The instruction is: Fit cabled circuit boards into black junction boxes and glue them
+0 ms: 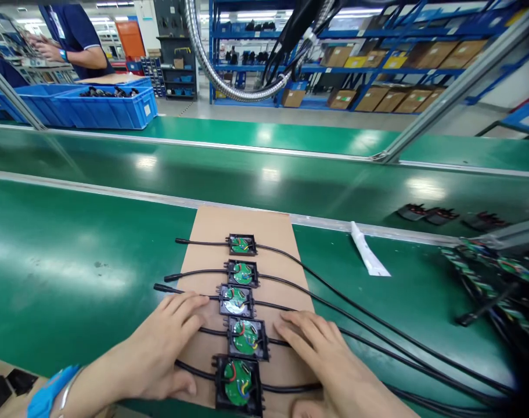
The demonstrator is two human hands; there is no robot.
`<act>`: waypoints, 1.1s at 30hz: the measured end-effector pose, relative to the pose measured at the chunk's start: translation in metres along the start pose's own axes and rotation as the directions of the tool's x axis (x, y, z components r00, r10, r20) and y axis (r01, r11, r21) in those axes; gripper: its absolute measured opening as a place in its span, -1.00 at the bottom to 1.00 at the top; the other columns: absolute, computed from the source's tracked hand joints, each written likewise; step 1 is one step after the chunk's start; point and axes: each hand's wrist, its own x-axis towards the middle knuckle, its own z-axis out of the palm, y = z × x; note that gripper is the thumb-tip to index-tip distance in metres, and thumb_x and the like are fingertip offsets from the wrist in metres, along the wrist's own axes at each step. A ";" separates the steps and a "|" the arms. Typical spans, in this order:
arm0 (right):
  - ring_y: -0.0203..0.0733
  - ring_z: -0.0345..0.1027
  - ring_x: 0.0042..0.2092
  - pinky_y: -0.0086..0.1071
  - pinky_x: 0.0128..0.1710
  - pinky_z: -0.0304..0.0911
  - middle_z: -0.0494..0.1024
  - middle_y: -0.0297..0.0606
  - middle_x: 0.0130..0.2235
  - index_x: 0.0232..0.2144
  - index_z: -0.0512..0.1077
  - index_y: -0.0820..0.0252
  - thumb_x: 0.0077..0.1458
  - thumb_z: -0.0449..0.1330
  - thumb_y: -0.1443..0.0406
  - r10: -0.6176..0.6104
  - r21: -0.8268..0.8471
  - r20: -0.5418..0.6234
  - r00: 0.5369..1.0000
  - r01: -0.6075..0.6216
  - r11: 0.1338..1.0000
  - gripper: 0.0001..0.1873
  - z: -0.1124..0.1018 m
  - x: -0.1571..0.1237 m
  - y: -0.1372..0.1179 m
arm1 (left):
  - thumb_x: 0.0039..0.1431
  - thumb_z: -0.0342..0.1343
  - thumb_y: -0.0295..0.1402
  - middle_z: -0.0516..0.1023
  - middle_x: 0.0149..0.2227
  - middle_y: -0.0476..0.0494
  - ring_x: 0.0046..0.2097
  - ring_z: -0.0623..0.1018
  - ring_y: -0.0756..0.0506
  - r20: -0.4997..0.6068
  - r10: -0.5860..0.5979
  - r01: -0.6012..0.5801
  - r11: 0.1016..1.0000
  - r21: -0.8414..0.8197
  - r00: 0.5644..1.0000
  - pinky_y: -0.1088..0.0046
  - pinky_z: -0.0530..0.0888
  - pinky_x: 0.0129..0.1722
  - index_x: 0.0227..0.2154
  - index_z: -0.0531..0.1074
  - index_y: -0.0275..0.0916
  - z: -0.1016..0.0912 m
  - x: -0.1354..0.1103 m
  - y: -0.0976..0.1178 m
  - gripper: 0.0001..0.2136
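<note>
Several black square plastic housings with round green circuit boards and coloured wires inside lie in a column on a brown cardboard sheet [242,217]. Black cables leave both sides of each one. My left hand [168,342] rests over the left cables, fingers stretched out and thumb apart, beside the middle housing [237,300] and the lower housing [247,338]. On the other side, my right hand [319,354] lies over the right cables with its fingers extended, its fingertips near the lower housing. The nearest housing [238,384] sits between both hands at the bottom edge.
A white tube [369,249] lies on the green bench [94,261]. Circuit-board strips [499,278] are heaped at right, where the long cables gather. Metal rails cross behind. Beyond stand blue bins [111,110], a person [79,43] and shelves with cartons [342,58].
</note>
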 end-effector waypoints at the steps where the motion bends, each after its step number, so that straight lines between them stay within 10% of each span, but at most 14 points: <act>1: 0.23 0.09 0.14 0.12 0.09 0.09 0.25 -0.02 0.15 0.19 0.24 0.06 -0.08 0.33 0.04 0.015 0.002 -0.010 1.000 -0.015 1.000 -0.21 0.005 -0.003 0.001 | -0.12 0.30 -0.25 0.16 0.23 -0.29 0.20 0.17 -0.38 -0.012 -0.029 0.029 0.999 0.017 1.000 -0.03 0.20 0.14 -0.06 0.30 -0.20 0.005 -0.001 0.002 -0.49; 7: 0.04 0.17 0.03 -0.08 0.02 0.19 0.34 -0.09 0.04 0.14 0.29 0.11 0.04 0.24 0.08 -0.066 0.063 -0.041 0.997 0.069 0.996 -0.37 -0.012 0.017 -0.018 | -0.09 0.29 -0.21 0.29 0.09 -0.27 0.08 0.29 -0.33 -0.067 0.011 -0.010 1.000 0.020 0.998 0.01 0.28 0.06 -0.04 0.30 -0.20 -0.006 0.019 0.009 -0.48; 12: 0.09 0.17 0.00 -0.03 0.00 0.15 0.39 0.06 -0.02 0.10 0.34 0.36 0.26 0.00 0.14 -0.091 -0.174 -0.239 0.967 0.050 0.984 -0.51 -0.023 0.089 -0.052 | 0.27 -0.09 -0.39 0.28 0.19 -0.28 0.17 0.27 -0.24 -0.245 -0.010 0.048 0.988 0.149 0.969 0.08 0.23 0.15 0.20 0.14 -0.25 -0.007 0.058 -0.007 -0.57; 19: 0.11 0.19 -0.03 -0.04 -0.04 0.10 0.48 0.08 -0.17 -0.18 0.55 0.37 0.29 -0.08 0.04 -0.173 -0.373 -0.177 0.969 0.097 0.923 -0.43 -0.011 0.147 -0.064 | 0.20 -0.11 -0.50 0.31 0.19 -0.23 0.14 0.32 -0.21 -0.190 -0.030 0.056 0.990 0.132 0.981 0.16 0.24 0.14 0.18 0.23 -0.23 0.005 0.072 -0.020 -0.54; 27: 0.10 0.19 -0.04 -0.03 -0.07 0.12 0.47 0.09 -0.15 -0.15 0.53 0.38 0.29 -0.08 0.01 -0.191 -0.391 -0.218 0.957 0.094 0.916 -0.41 -0.002 0.143 -0.062 | 0.22 -0.07 -0.46 0.30 0.18 -0.29 0.17 0.30 -0.22 -0.175 0.004 0.018 0.992 0.123 0.985 0.15 0.24 0.15 0.15 0.25 -0.27 -0.001 0.070 -0.023 -0.58; 33: 0.06 0.13 0.09 0.00 0.07 0.11 0.35 0.02 0.08 0.19 0.23 0.27 0.27 -0.02 0.11 -0.142 -0.180 -0.361 0.922 0.081 0.980 -0.46 -0.017 0.056 -0.022 | 0.19 0.10 -0.25 0.19 0.23 -0.28 0.23 0.20 -0.29 -0.161 0.055 -0.039 0.995 0.097 0.985 0.03 0.20 0.17 0.19 0.14 -0.15 -0.004 0.013 -0.012 -0.48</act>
